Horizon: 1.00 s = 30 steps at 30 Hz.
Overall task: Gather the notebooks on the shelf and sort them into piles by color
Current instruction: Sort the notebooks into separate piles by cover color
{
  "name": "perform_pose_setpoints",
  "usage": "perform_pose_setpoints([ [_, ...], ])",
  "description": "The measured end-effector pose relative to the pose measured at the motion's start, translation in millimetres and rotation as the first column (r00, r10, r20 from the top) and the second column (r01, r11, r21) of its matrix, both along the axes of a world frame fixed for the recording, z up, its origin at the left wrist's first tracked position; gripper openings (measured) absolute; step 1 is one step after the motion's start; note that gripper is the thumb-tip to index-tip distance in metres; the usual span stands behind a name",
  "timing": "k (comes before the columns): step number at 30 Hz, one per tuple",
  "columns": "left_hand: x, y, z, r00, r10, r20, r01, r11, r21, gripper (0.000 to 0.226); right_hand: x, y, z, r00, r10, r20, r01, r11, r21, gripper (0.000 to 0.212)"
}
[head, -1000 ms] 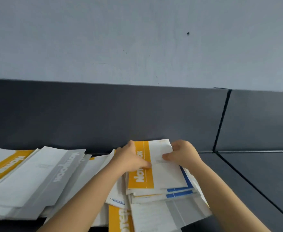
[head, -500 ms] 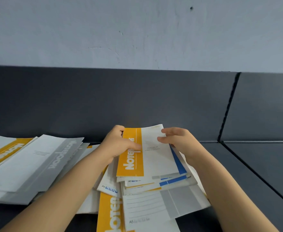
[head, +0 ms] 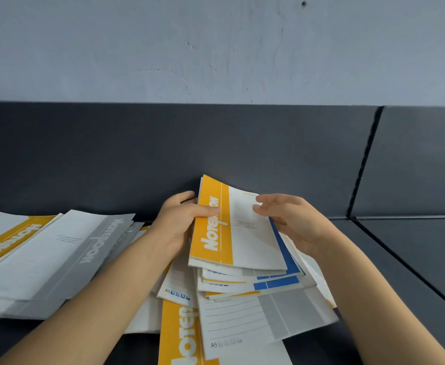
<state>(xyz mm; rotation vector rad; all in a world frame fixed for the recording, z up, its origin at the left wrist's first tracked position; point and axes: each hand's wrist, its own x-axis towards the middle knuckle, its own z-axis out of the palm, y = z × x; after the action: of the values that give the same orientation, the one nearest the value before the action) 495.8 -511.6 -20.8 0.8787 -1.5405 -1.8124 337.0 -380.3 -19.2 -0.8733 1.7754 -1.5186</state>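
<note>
Your left hand grips the spine side of the yellow notebook, thumb laid across its yellow band and fingers curled behind it. Your right hand sets loosely bent fingertips on the white cover near its far right corner; you cannot tell from here whether that hand pinches the cover or only touches it.

Since half a second ago you have raised the yellow notebook: its far edge now stands higher against the dark back panel, and its cover tips more steeply toward you. Both hands have come up with it.

Beneath it the loose notebooks, blue, yellow and gray banded, fan out wider on the shelf, near the back edge, and a second yellow-banded notebook runs toward the front edge.

Toward the left end of the shelf, the gray-banded notebook lies as before on its stack, with a yellow-banded cover just beside it.
</note>
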Motion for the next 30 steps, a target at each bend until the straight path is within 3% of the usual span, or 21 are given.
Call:
perform_pose_setpoints([
  [2,2.6,2.6,4.3,0.987,-0.126,0.099,0.129,0.991,-0.025,0.044,-0.4,0.6,-0.1,1.000,-0.009,0.011,0.009,1.000,-0.023,0.029],
  [4,2.0,5.4,4.7,0.958,-0.208,0.197,0.225,0.972,-0.069,0.028,-0.9,1.3,-0.7,1.000,-0.007,0.024,0.007,1.000,-0.030,0.033],
  [8,-1.7,8.7,-0.7,0.956,-0.199,0.214,0.227,0.967,-0.115,0.029,1.1,-0.4,-3.9,1.000,-0.008,-0.025,0.009,0.999,0.038,0.042],
  [13,3.5,5.4,9.9,0.983,-0.170,0.069,0.164,0.983,0.086,0.034,2.9,5.3,4.8,0.999,-0.050,0.022,0.048,0.998,0.047,0.065],
  [15,8.0,5.4,16.6,0.983,-0.180,0.038,0.175,0.978,0.112,0.034,5.9,9.2,14.2,0.999,0.005,0.044,-0.009,0.995,0.099,0.052],
  [19,22.1,-1.6,28.8,0.975,-0.220,0.025,0.216,0.970,0.108,0.040,20.3,8.9,32.4,0.964,0.136,0.230,-0.160,0.983,0.086,0.024],
  [27,101.7,-43.8,54.9,0.972,-0.215,0.090,0.212,0.976,0.048,0.020,105.2,-31.5,62.6,0.965,0.136,0.224,-0.118,0.989,-0.093,0.023],
  [30,144.1,-70.4,60.2,0.976,-0.187,0.112,0.180,0.981,0.069,0.022,147.1,-62.9,61.4,0.949,0.175,0.262,-0.141,0.980,-0.141,0.027],
])
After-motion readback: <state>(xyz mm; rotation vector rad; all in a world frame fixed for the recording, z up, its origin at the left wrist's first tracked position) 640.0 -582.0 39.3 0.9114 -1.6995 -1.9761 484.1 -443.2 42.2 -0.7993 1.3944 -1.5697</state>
